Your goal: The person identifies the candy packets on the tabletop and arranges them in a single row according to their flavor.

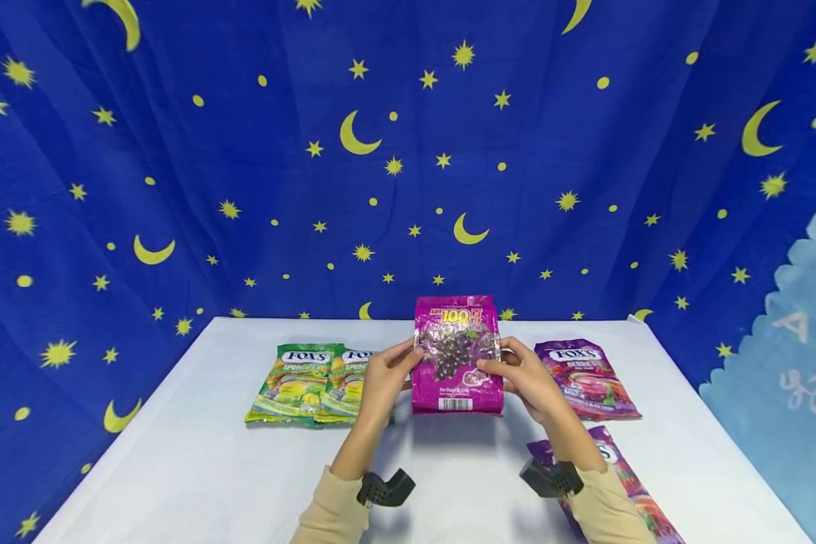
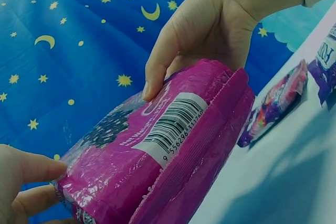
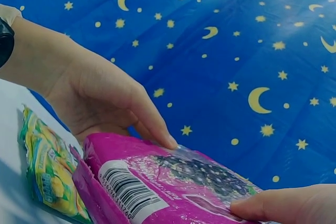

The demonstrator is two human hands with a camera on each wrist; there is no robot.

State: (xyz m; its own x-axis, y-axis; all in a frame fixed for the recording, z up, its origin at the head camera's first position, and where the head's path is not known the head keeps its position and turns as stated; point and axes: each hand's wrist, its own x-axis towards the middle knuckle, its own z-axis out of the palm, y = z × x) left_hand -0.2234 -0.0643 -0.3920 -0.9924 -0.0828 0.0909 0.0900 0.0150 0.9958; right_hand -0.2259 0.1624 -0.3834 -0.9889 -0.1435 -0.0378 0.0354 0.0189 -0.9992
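Observation:
A magenta candy bag (image 1: 457,355) with a grape picture and "LOT 100" lettering is held upright over the middle of the table. My left hand (image 1: 386,375) grips its left edge, thumb on the front and fingers behind. On the opposite edge, my right hand (image 1: 527,378) pinches it the same way, its thumb beside the grapes. A barcode and the crimped bottom seam of the candy bag (image 2: 178,124) face the left wrist camera. In the right wrist view, the left thumb and the right thumb both press on the front of the bag (image 3: 152,182).
Two green Fox's candy bags (image 1: 298,384) lie overlapping at the left on the white table (image 1: 197,453). A purple Fox's Berries bag (image 1: 588,381) lies at the right. Another purple bag (image 1: 629,476) is nearer, partly under the right forearm. A starry blue curtain (image 1: 408,189) hangs behind.

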